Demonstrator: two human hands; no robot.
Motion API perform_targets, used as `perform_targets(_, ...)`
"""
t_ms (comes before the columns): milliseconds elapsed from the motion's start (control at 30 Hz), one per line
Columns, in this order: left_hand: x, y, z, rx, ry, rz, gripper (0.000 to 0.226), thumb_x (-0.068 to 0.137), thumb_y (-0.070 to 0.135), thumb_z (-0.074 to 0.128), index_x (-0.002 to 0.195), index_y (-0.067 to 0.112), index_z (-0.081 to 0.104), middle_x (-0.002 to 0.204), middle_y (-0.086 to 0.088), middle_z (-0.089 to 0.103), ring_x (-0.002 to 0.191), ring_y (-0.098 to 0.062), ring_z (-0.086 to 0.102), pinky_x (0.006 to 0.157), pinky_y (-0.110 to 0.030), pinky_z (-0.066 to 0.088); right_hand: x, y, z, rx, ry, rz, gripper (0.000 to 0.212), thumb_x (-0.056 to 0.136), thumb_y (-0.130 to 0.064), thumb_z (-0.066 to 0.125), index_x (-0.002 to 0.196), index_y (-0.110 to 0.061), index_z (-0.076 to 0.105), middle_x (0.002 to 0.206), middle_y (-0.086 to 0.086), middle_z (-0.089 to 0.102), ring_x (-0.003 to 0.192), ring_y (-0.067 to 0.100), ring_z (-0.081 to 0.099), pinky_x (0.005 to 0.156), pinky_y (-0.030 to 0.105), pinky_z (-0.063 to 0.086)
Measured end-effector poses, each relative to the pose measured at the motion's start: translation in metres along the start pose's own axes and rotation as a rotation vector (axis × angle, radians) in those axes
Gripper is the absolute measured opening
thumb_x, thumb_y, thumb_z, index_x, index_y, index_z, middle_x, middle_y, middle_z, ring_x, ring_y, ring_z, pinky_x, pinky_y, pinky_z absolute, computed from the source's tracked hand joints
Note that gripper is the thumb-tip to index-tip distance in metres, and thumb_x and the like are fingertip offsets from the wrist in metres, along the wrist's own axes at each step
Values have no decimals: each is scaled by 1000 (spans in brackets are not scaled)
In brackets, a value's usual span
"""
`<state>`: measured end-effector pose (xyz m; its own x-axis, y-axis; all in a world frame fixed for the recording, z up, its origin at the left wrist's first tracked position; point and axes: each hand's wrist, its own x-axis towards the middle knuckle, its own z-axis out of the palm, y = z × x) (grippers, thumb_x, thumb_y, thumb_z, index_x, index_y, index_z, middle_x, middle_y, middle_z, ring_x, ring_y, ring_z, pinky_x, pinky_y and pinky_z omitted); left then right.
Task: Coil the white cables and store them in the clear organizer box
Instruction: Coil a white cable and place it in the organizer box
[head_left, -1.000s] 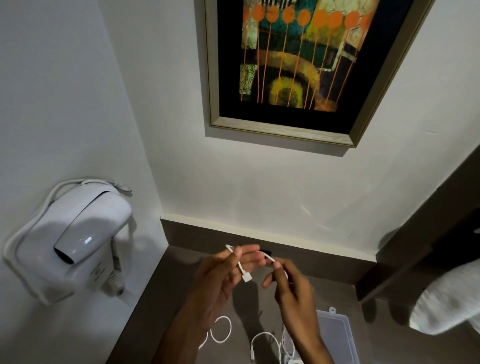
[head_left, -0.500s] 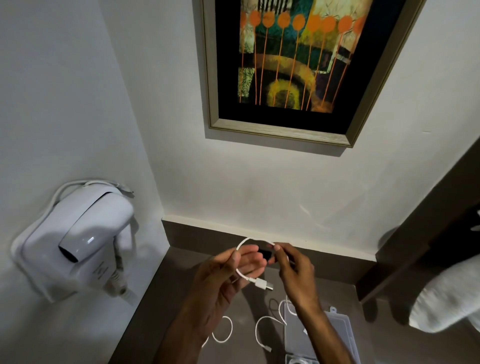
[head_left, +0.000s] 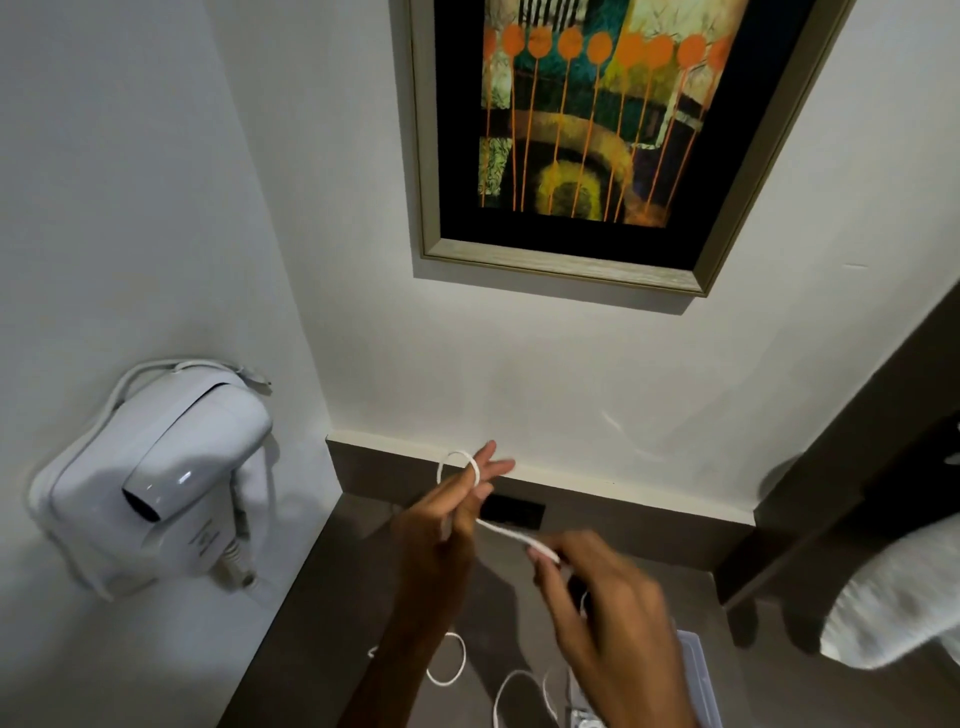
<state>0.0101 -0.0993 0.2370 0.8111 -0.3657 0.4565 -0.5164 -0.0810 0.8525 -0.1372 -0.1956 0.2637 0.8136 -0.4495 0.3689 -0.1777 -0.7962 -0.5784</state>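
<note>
Head view, nearest first: at the bottom edge the clear organizer box (head_left: 698, 675) sits on the dark bench (head_left: 311, 623), mostly hidden behind the right forearm, so whether any coil already lies inside cannot be told. Beside it, loose white cables (head_left: 457, 670) lie uncoiled on the bench in open loops, so that part of the job is judged not yet done.

Above them the two hands work one white cable (head_left: 506, 534). The right hand (head_left: 602, 613) is blurred; its fingertips appear to pinch the cable's near end, its grip clamped on the cable. The cable runs taut from there up to the left hand (head_left: 441, 525), whose grip is also on the cable: a small loop stands above its fingers, with two fingers stretched out beyond it.

By my reading, the first turn of a coil is only being formed; this cable needs further winding, then placing in the box, and the bench cables follow.

Farther back, a wall-mounted hair dryer (head_left: 156, 478) hangs at left and a framed painting (head_left: 571, 135) above.
</note>
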Motion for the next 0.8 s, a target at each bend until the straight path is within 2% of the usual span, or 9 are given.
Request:
perform_targets(100, -11, 0, 5, 81, -153, 18, 29, 103, 25, 54, 102, 48, 72, 105, 31, 76, 86, 7, 74, 75, -10, 55, 28, 5, -26, 21, 100, -124, 8, 101, -33, 69, 107, -38, 70, 91, -23, 67, 71, -3, 62, 65, 15, 52)
perform_targets(167, -17, 3, 5, -35, -292, -47, 28, 105, 43, 45, 103, 36, 72, 92, 14, 80, 85, -7, 76, 78, -24, 58, 46, 14, -35, 38, 104, -169, 12, 100, -25, 72, 105, -36, 71, 96, -22, 72, 78, -2, 65, 69, 10, 49)
perform_targets(267, -21, 11, -1, -302, -446, -176, 42, 103, 53, 44, 107, 22, 71, 86, 1, 77, 83, -13, 74, 74, -10, 51, 68, 28, -35, 94, 107, -172, 17, 99, -16, 76, 98, -33, 76, 97, -20, 76, 81, 2, 69, 68, 7, 44)
perform_targets(433, -18, 30, -15, -877, -636, -382, 53, 100, 35, 55, 131, -8, 59, 98, -16, 70, 72, -17, 61, 73, -25, 51, 89, 39, -17, 330, 35, -42, 16, 100, -11, 73, 97, -22, 85, 93, -11, 82, 83, 7, 74, 71, 16, 51)
perform_targets(500, -11, 35, -21, -946, -636, -368, 54, 97, 29, 55, 137, -8, 55, 113, -21, 70, 79, -19, 62, 74, -24, 52, 75, 32, -1, 453, -69, 49, 20, 100, -20, 66, 91, -24, 84, 85, -10, 82, 80, 2, 74, 73, 27, 57)
perform_targets(567, 0, 42, -27, -1009, -585, -404, 62, 94, 40, 58, 141, -1, 55, 129, -23, 67, 88, -20, 64, 77, -25, 55, 47, 21, 20, 483, -200, 103, 30, 99, -31, 59, 81, -42, 79, 64, -20, 75, 60, -6, 66, 62, 22, 50)
perform_targets(633, 8, 45, -35, -1075, -488, -491, 72, 90, 56, 53, 141, 5, 56, 138, -21, 64, 95, -22, 63, 85, -29, 53, 16, 10, 34, 455, -328, 170, 26, 104, -35, 59, 86, -45, 75, 61, -23, 75, 53, -6, 65, 60, 20, 49)
perform_targets(733, 13, 50, -34, -1095, -319, -578, 64, 91, 50, 35, 130, 6, 59, 138, -20, 65, 97, -27, 60, 92, -33, 44, -7, 1, 34, 221, -342, 142, 10, 103, -48, 56, 110, -45, 63, 77, -17, 79, 74, -1, 74, 73, 23, 58)
perform_targets(800, 20, 56, -22, -956, -247, -622, 53, 97, 43, 27, 114, 8, 63, 136, -21, 63, 77, -21, 63, 76, -29, 50, -7, -8, 21, 63, -361, 92, 22, 101, -57, 53, 120, -47, 55, 91, -15, 80, 86, 2, 74, 82, 25, 60)
